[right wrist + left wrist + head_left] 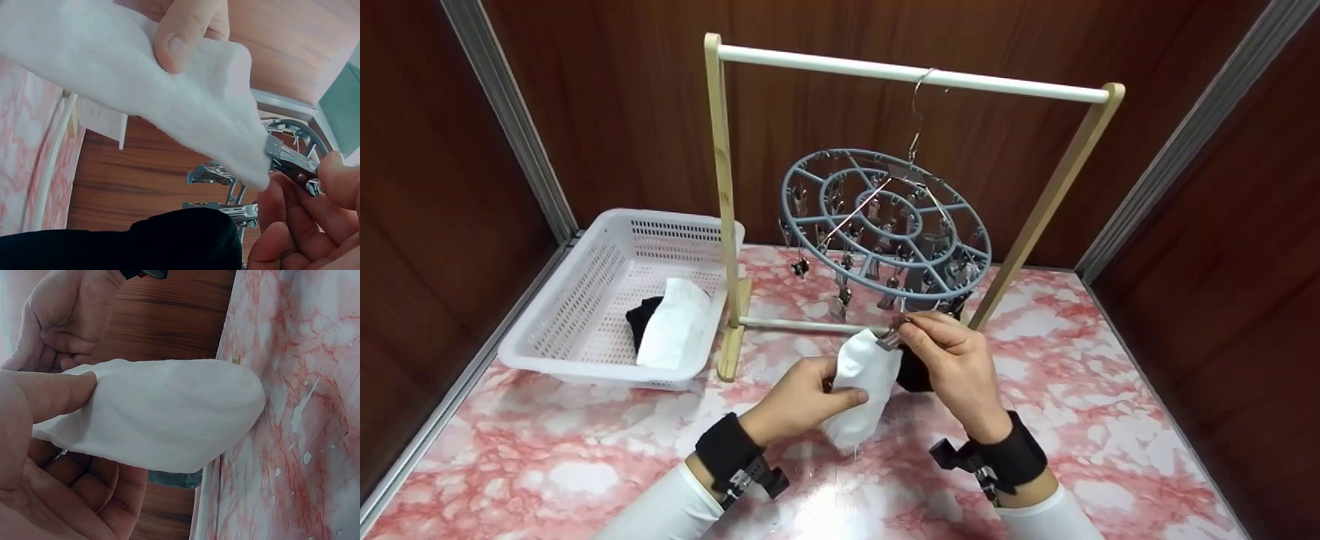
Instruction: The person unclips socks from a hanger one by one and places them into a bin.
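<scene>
My left hand (802,401) grips a white sock (861,386) between thumb and fingers, its rounded end hanging down in front of the rack. With thumb and fingertips, my right hand (964,367) pinches a metal clip (292,160) on the round blue-grey hanger (785,201). The clip's mouth is at the sock's upper corner, overlapping the fabric edge. Just behind the right hand hangs a black sock (915,373), which also shows in the right wrist view as a dark fabric shape (185,242).
The hanger hooks over the white bar (825,62) of a wooden-legged rack and carries several other metal clips (840,304). At left, a white plastic basket (607,375) holds a white cloth piece (675,326) and a black one (640,321). Brown panels surround the marbled tabletop (577,480).
</scene>
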The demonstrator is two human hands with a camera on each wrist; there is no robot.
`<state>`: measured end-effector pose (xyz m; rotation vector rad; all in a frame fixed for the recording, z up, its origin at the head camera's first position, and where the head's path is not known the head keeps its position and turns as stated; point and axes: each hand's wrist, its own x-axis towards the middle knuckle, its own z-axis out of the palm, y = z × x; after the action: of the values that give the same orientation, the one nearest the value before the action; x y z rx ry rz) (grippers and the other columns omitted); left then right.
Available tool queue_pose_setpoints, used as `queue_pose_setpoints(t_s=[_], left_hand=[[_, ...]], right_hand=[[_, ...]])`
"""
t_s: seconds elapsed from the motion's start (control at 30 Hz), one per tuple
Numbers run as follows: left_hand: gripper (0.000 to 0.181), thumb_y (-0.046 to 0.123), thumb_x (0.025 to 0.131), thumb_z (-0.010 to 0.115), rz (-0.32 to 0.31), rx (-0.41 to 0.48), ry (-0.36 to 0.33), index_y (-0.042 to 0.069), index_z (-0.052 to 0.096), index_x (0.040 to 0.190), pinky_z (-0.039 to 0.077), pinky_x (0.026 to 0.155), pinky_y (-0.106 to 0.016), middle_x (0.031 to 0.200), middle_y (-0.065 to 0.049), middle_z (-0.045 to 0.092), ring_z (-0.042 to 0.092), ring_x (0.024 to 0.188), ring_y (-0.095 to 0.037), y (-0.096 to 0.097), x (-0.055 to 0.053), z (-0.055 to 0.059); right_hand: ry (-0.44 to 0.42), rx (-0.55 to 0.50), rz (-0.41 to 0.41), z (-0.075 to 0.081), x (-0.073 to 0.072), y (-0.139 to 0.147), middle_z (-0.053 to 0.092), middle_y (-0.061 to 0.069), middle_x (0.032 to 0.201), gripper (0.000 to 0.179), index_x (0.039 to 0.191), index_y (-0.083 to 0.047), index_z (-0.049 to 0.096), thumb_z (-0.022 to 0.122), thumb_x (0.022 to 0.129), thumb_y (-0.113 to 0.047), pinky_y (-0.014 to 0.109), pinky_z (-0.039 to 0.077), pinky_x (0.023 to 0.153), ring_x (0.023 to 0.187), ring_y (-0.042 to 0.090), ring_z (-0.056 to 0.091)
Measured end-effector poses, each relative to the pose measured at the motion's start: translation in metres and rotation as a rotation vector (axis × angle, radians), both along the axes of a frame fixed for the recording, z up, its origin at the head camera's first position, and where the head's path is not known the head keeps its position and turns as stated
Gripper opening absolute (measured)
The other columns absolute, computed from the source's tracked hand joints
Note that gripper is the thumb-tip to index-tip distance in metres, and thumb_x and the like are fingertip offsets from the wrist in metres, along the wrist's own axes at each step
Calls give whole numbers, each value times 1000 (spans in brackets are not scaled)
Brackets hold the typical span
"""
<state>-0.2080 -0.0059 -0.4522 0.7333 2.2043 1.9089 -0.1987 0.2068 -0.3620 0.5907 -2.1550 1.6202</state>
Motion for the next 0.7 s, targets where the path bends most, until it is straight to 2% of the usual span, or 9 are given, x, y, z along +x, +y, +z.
queue_pose_setpoints(t_s=[0.17,0.2,0.4,0.43,0.6,0.7], left_hand=[[27,18,90,79,8,-6,9,3,73,112,60,77,-30,101,-6,77,74,86,-14,-1,0,0],[24,19,89,79,16,-16,17,2,73,105,59,74,-27,93,-4,76,71,80,-11,-1,0,0],[23,23,89,80,32,-28,18,5,74,102,57,68,-25,87,0,75,68,73,-9,-1,1,0],[25,22,89,80,27,-21,11,8,75,108,59,71,-27,93,-1,77,71,78,-11,-1,1,0],[25,22,89,80,26,-34,25,8,74,108,59,72,-28,95,-2,77,72,80,-13,-2,-1,-1],[24,23,89,80,23,-40,28,8,75,108,60,73,-29,95,-1,77,72,81,-13,-2,-2,-1]], right_hand=[[26,-13,-18,4,3,-2,73,18,110,15,107,2,79,71,94,-2,22,52,88,104,19,66],[24,-16,-20,4,4,-2,73,17,110,15,107,1,79,71,94,-2,23,52,89,105,20,66],[4,-26,-31,-10,-8,4,73,14,113,16,108,-2,79,73,93,-3,24,53,89,108,21,65],[-2,-23,-33,-13,-10,5,74,13,113,16,108,-3,79,73,93,-4,24,54,88,107,20,65],[-28,8,-24,-19,-15,8,73,8,109,16,108,-7,79,75,94,-14,23,54,77,92,18,66],[5,55,-36,-18,-15,8,72,5,107,21,112,-10,77,77,93,-18,23,54,72,84,18,66]])
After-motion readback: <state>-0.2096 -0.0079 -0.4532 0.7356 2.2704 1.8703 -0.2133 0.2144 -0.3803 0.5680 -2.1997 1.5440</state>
